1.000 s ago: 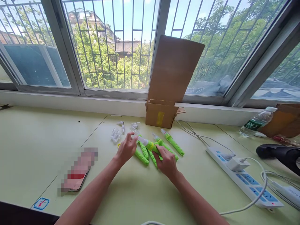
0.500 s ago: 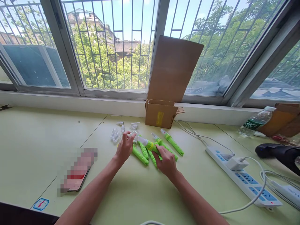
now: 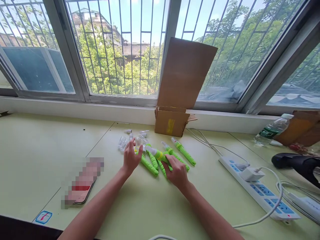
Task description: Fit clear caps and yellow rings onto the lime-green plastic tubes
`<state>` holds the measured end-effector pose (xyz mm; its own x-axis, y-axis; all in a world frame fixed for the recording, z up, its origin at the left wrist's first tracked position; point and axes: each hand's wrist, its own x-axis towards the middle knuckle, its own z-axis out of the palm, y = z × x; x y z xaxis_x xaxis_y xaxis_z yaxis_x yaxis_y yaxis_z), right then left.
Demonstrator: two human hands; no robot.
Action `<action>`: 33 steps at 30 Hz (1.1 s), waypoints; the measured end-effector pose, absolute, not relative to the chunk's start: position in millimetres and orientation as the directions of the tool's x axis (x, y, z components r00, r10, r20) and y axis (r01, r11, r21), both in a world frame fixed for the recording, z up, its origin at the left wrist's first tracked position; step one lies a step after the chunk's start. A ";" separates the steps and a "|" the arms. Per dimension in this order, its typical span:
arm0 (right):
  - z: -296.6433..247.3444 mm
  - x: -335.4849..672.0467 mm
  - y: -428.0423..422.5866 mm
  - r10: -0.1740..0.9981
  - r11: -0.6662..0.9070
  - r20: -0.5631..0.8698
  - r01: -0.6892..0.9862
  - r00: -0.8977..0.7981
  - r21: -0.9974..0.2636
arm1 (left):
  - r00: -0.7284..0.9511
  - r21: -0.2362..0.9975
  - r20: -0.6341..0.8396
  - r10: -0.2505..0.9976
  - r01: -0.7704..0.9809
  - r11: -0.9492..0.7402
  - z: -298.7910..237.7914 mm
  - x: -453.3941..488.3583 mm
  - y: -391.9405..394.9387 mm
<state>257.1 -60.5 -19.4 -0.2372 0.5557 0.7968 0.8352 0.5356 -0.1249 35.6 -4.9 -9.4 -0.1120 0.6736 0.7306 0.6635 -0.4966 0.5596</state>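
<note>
My right hand [image 3: 177,170] is wrapped round the body of a green stick with a ribbed yellow-green collar [image 3: 160,155] and a whitish translucent tip pointing up-left. To its left, my left hand [image 3: 131,157] has its thumb and fingers spread and curved beside a clear plastic piece [image 3: 138,141]; whether they touch it is hard to tell. Beneath and between the hands lie several more green sticks [image 3: 150,166], partly covered. Two capped green sticks [image 3: 184,152] rest right of my right hand. Clear plastic caps [image 3: 122,141] and small white-and-clear tips [image 3: 128,131] are scattered beyond my left hand.
A cardboard box [image 3: 171,123] stands against the sill behind the sticks. Left of my forearm lies a phone [image 3: 85,193], partly blurred. A power strip [image 3: 258,190] with cables, a water bottle [image 3: 273,128] and a black object [image 3: 295,163] are on the right.
My left hand has drawn slightly left and down, away from the green stick's tip, with thumb and fingers wider apart. My right hand keeps its hold with little movement.
</note>
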 end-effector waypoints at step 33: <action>-22.4 259.6 -57.6 0.626 0.454 0.744 0.885 -0.235 -0.102 | -0.281 0.882 0.418 0.864 -0.101 -0.460 2.0 54.6 -21.8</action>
